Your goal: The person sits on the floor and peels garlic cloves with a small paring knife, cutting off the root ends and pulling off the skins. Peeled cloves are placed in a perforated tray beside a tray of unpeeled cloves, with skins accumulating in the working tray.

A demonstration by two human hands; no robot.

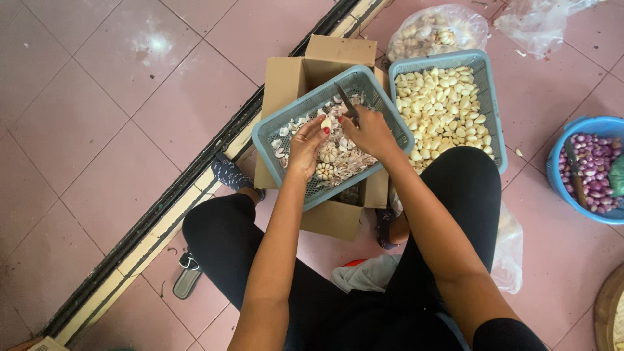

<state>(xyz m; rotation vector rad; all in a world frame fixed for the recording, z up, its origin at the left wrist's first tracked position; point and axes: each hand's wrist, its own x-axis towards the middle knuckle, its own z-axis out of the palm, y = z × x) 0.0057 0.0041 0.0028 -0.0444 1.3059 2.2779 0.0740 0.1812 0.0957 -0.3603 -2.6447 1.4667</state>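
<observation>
Your left hand (305, 146) pinches a garlic clove (325, 123) over the skins basket (276, 130); right hand (370, 130) grips the knife (346, 101). Peeled-clove basket (491, 97) at two o'clock, within reach.

Garlic clove (325, 123): pale, small, pinched in left hand (305, 148) fingertips over basket centre. Knife (346, 102): slim dark blade, gripped by right hand (372, 132), tip pointing toward 11 o'clock, just beside the clove; contact probably, hard to tell. Blue-grey mesh basket (273, 130): tilted on cardboard box, holding papery skins and whole bulbs.
</observation>
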